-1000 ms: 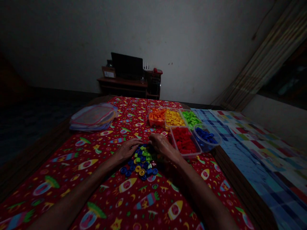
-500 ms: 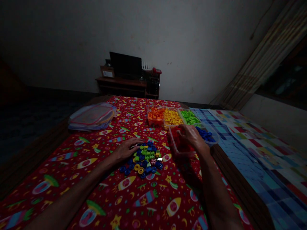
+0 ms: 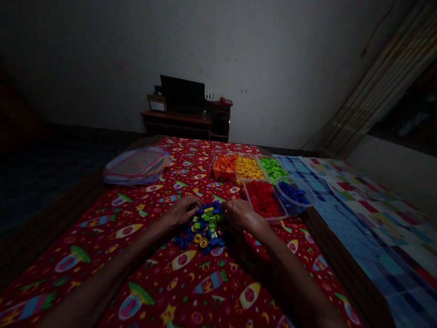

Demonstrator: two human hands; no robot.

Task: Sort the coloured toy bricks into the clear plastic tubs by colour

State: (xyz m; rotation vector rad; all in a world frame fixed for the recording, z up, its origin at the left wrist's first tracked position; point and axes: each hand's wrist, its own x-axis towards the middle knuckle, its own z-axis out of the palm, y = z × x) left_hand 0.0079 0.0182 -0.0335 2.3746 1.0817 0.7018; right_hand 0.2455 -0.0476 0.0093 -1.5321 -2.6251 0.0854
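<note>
A pile of toy building blocks point(image 3: 205, 227), mostly blue, green and yellow with some small wheels, lies on the red patterned cloth point(image 3: 191, 278). My left hand point(image 3: 182, 212) rests at the pile's upper left edge, thumb and fingers apart beside the blue pieces. Over the right edge of the pile is my right hand point(image 3: 241, 214), bent downward; its fingertips are dark and hidden, so what they hold cannot be seen. Right behind it stands a clear tub of red blocks point(image 3: 262, 197).
Further tubs hold orange blocks point(image 3: 225, 165), yellow blocks point(image 3: 248, 168), green blocks point(image 3: 271, 168) and blue blocks point(image 3: 294, 193). Stacked lids point(image 3: 136, 166) lie at the left. A wooden edge point(image 3: 337, 255) runs along the right, beside a checked blue cloth point(image 3: 351, 246).
My right hand has moved from inside the red tub, left and toward me, to the right side of the pile. The left hand stays at the pile's edge.
</note>
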